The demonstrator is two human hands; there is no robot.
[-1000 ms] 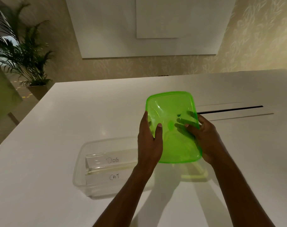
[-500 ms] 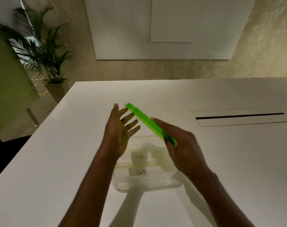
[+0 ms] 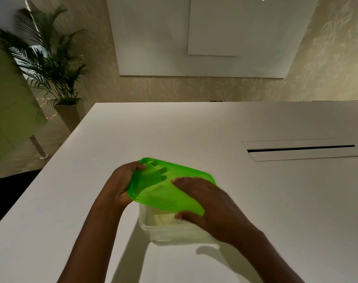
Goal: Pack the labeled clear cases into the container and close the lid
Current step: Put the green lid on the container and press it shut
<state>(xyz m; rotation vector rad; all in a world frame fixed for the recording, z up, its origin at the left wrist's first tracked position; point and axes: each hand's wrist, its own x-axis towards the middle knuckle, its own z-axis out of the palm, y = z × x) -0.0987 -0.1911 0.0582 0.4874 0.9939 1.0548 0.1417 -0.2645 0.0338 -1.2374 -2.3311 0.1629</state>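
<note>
A moment ago the green lid [image 3: 163, 193] stood on its edge in the right hand [image 3: 210, 203] alone, and the left hand [image 3: 123, 184] was open and held nothing. Now the lid has turned flat side up and sits just above the clear container [image 3: 165, 233] on the white table [image 3: 265, 211]. It is not shut yet. It tips, with the left side up high and the near right corner low by the rim.

Both hands hold the lid now. The left hand has its fingers spread under the lid, where they show through the green, and its thumb is on top at the edge. The right hand lays its fingers on top and tucks its thumb under the near edge.

The clear cases [image 3: 167, 220] are inside the container, under the lid. A bit of writing shows on one.

So the packing looks done. I think the lid only needs lining up and pressing down.
</note>
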